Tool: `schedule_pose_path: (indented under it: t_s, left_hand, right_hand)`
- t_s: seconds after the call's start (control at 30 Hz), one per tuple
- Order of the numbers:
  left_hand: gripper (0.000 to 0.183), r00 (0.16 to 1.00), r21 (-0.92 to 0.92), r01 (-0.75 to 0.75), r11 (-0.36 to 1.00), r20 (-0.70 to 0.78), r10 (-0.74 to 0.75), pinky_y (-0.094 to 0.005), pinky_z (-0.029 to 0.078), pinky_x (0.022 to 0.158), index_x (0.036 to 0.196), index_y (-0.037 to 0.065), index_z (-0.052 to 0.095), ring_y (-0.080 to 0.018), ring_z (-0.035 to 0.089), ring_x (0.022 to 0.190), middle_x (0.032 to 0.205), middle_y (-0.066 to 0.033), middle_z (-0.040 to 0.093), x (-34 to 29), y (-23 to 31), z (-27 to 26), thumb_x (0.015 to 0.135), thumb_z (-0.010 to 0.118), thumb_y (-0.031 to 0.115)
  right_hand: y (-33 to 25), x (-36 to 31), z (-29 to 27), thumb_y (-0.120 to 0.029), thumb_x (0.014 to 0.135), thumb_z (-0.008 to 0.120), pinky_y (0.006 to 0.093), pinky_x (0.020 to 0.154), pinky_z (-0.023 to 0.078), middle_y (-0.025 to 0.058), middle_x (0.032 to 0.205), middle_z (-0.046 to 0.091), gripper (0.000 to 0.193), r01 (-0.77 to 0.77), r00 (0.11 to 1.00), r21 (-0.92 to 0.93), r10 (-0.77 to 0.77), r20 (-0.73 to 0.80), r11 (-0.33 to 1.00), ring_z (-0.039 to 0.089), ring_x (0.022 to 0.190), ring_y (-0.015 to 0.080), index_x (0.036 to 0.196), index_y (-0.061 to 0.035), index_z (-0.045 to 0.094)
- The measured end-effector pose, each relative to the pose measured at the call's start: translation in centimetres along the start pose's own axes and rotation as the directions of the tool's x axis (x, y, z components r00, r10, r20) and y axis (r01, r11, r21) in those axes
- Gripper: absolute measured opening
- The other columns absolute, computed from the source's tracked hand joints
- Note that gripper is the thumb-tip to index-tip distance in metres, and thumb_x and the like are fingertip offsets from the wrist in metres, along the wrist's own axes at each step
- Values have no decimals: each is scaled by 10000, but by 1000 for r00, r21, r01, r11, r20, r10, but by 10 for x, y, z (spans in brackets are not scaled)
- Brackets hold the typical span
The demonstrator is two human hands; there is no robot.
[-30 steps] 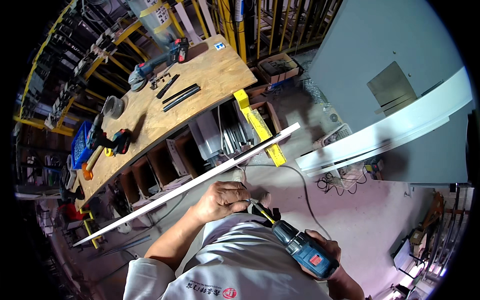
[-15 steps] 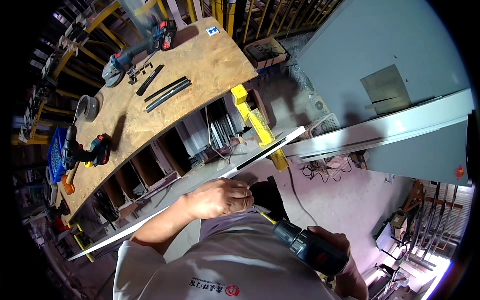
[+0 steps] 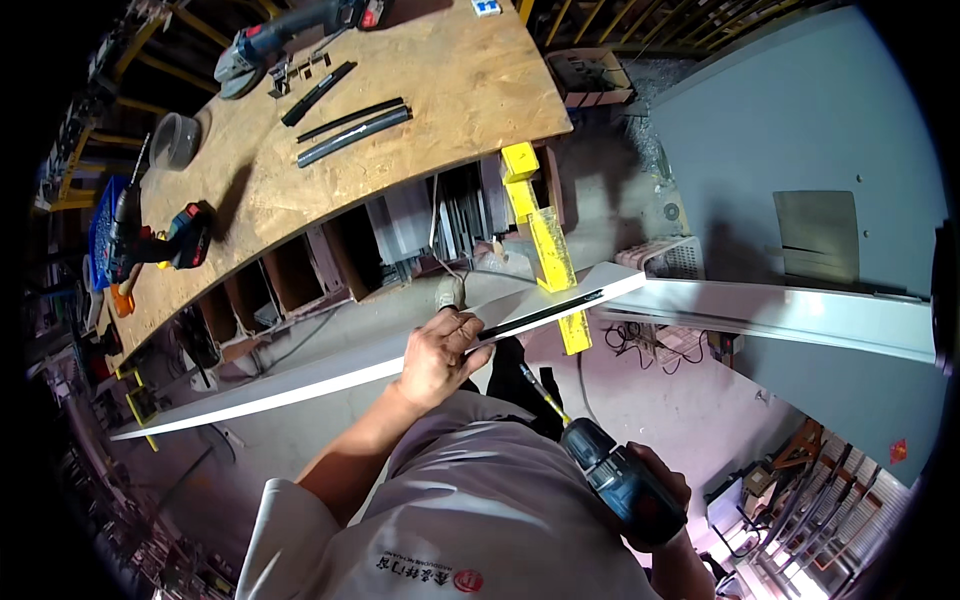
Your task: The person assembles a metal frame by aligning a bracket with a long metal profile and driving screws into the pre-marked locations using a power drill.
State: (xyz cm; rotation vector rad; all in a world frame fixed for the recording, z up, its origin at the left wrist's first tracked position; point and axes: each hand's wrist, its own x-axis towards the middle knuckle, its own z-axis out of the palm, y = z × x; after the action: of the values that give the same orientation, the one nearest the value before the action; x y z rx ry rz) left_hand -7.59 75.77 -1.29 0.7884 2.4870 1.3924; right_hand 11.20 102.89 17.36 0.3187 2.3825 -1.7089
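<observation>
The left hand (image 3: 440,355) is closed over a long white strip (image 3: 300,385), fingers (image 3: 468,325) curled over its far edge and thumb underneath, gripping it a little past mid-length toward the 2 o'clock end. The strip runs from about 8 o'clock, low at the left, up to 2 o'clock, where its end (image 3: 610,283) lies just beside a yellow level (image 3: 548,250) that leans against the worktop (image 3: 440,90). A dark edge shows along the strip's upper part.

The right hand (image 3: 665,495), at 5 o'clock, is wrapped tight around the grip of a blue drill (image 3: 615,480); its bit (image 3: 540,395) points up toward 11 o'clock and ends near the strip, just below the left hand. Whether the tip touches cannot be told.

The strip looks thin, rigid and light, probably a metal or plastic profile. Being so long, it would likely sag or swing at the free ends if held at one point, so a grip near the middle, as now, suits it best. Its smooth painted face may slip under a loose hold.

On the worktop, at 11 o'clock, lie a grinder (image 3: 265,40), dark bars (image 3: 350,125), a grey roll (image 3: 175,140) and a second drill (image 3: 160,240). A white beam (image 3: 800,315) crosses at 3 o'clock.
</observation>
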Motion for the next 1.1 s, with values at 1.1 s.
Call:
schedule_pose_path:
  t_s: [1.1]
  left_hand:
    - [290, 992, 24, -94, 995, -79, 96, -365, 593, 697, 986, -45, 738, -280, 711, 823, 926, -127, 729, -6, -9, 14, 726, 858, 1]
  right_hand:
    - [-43, 91, 22, -148, 885, 796, 380, 743, 615, 228, 1090, 750, 697, -135, 934, -329, 231, 274, 935, 782, 885, 319, 1479, 68, 503]
